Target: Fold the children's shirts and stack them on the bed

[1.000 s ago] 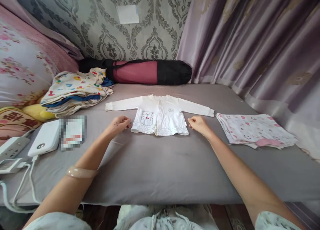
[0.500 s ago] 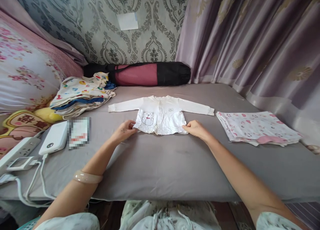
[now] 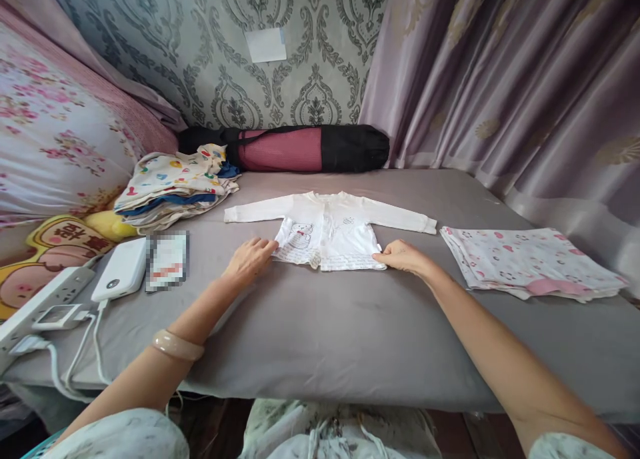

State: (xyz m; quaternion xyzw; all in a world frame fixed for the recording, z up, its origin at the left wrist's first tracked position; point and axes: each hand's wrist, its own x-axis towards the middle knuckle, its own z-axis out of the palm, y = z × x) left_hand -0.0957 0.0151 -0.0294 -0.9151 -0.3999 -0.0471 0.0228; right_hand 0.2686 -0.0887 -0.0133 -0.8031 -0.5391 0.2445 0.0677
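A small white baby shirt (image 3: 327, 229) lies spread on the grey sheet (image 3: 320, 332), collar away from me and both sleeves stretched out sideways. A bear is printed on its left front, and rows of small print run along the hem. At the hem's left corner, my left hand (image 3: 253, 256) pinches the cloth, its fingertips partly hidden behind the hand. My right hand (image 3: 403, 256) grips the right hem corner between thumb and fingers. The hem dips in the middle, where the front edges part slightly.
Folded pink-patterned cloth (image 3: 530, 259) lies on the right. Stacked clothes (image 3: 170, 186) stand at the back left near a floral pillow (image 3: 60, 132). A power bank (image 3: 120, 269), power strip (image 3: 50, 296) and blurred packet (image 3: 167, 259) lie left. A long black-and-red bag (image 3: 285, 149) lines the wall.
The right hem corner has been drawn outward and slightly toward me, and the front edges have parted at the bottom. The whole view has shifted a little.
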